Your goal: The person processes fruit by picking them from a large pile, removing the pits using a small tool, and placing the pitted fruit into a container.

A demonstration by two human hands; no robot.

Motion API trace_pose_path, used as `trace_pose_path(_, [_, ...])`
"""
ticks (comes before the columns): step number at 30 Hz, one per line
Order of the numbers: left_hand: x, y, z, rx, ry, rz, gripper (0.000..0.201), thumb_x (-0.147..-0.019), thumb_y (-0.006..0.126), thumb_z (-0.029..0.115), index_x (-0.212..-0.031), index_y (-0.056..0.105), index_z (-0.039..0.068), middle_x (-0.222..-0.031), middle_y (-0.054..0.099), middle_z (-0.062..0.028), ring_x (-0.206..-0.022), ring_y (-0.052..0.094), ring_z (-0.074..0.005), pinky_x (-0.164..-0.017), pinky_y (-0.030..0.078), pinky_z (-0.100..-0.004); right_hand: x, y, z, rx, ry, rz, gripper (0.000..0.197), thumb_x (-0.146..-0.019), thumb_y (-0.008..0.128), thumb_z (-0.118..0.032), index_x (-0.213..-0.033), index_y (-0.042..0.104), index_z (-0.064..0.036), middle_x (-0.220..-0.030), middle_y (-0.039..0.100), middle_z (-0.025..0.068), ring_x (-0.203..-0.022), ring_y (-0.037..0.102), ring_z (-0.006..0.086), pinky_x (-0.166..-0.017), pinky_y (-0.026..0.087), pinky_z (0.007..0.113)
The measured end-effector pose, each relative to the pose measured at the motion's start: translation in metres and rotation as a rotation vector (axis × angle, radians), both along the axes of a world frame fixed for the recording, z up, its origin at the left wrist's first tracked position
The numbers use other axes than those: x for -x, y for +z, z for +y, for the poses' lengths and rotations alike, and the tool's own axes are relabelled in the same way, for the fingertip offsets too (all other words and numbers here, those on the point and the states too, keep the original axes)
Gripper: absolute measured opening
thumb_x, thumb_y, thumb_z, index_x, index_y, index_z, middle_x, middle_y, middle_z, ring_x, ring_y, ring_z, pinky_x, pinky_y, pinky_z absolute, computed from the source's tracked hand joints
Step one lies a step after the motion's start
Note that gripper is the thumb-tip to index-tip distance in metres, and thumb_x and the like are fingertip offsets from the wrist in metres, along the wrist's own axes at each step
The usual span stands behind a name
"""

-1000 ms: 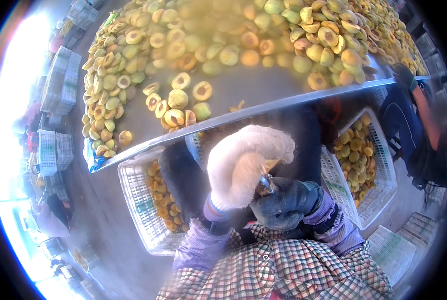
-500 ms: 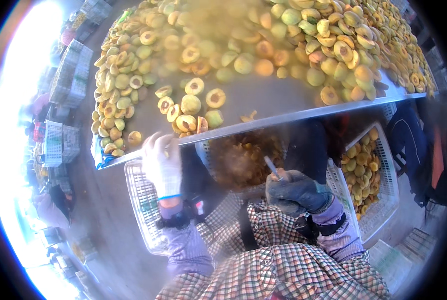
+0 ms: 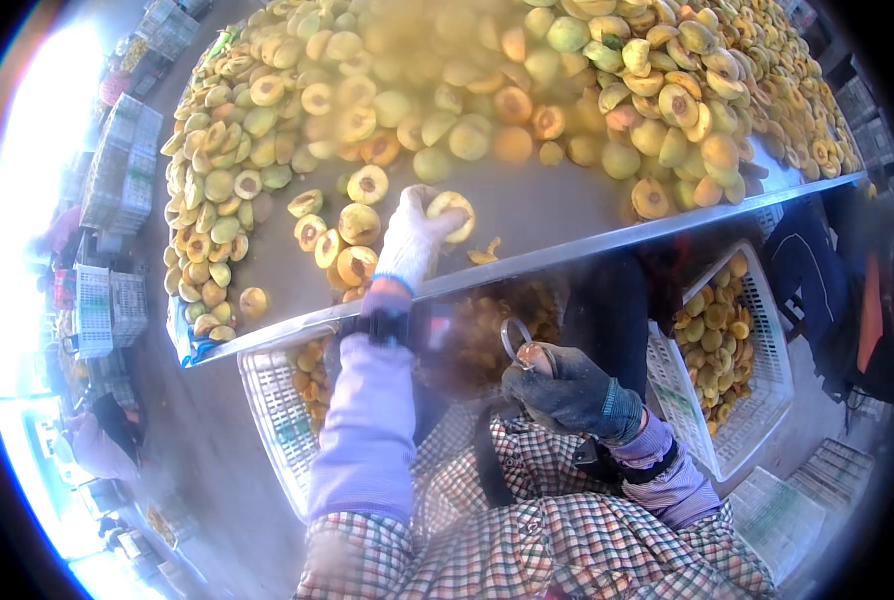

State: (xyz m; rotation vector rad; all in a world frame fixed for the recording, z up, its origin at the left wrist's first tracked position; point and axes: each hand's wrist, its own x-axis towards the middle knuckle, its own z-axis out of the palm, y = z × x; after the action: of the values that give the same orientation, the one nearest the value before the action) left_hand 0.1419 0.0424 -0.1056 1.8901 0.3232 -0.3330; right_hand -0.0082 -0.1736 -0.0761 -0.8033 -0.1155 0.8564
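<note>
One outstretched left hand, grip clamped around fruit half; lower right hand, likewise around looped tool.

A grey-topped table with a bright metal rim along its near edge carries halved fruit, yellow to green. The halves lie thickly along the left edge and across the far part, blurred at the far middle, and rise into a heap toward the right. A loose cluster lies left of the middle, toward the near edge; a yellow scrap lies just beside that edge.
</note>
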Motion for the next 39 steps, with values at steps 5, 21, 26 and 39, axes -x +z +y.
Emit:
trace_pose_path(5, [0.066, 0.048, -0.018, 0.733, 0.041, -0.055, 0.041, -0.092, 0.059, 0.018, -0.127, 0.044, 0.004, -0.118, 0.054, -0.0129, -0.108, 0.057, -0.0248, -0.088, 0.051, -0.0397, -0.007, 0.024, 0.015, 0.442, -0.12, -0.297, 0.019, -0.099, 0.053, -0.024, -0.091, 0.056, -0.0068, -0.071, 0.053, -0.0034, -0.055, 0.049, 0.0045, -0.048, 0.04, 0.02])
trace_pose_path(21, [0.133, 0.089, -0.083, 0.925, 0.296, -0.426, 0.041, -0.098, 0.047, 0.02, -0.132, 0.041, -0.001, -0.138, 0.043, -0.0231, -0.101, 0.06, -0.0277, -0.072, 0.054, -0.0304, -0.004, 0.032, 0.014, 0.635, -0.144, -0.642, 0.025, -0.082, 0.064, -0.011, -0.106, 0.058, -0.006, -0.09, 0.061, 0.0098, -0.078, 0.064, 0.0257, -0.063, 0.054, 0.035])
trace_pose_path(26, [0.128, 0.101, -0.077, 0.518, 0.039, -0.553, 0.028, -0.098, 0.047, 0.02, -0.113, 0.056, -0.002, -0.117, 0.057, -0.0159, -0.087, 0.062, -0.019, -0.068, 0.051, -0.0249, 0.002, 0.027, 0.009, 0.364, -0.095, -0.487, 0.021, -0.091, 0.06, -0.011, -0.111, 0.059, -0.0047, -0.096, 0.061, 0.0048, -0.08, 0.062, 0.0156, -0.071, 0.052, 0.026])
trace_pose_path(39, [0.101, 0.122, -0.069, 0.027, -0.42, -0.935, 0.012, -0.087, 0.062, 0.014, -0.092, 0.064, 0.003, -0.083, 0.066, -0.0104, -0.07, 0.065, -0.0255, -0.065, 0.051, -0.0334, 0.011, 0.009, -0.019, -0.391, 0.22, 0.207, 0.021, -0.095, 0.056, -0.008, -0.115, 0.058, -0.0019, -0.102, 0.061, 0.0045, -0.093, 0.059, 0.0156, -0.084, 0.049, 0.03])
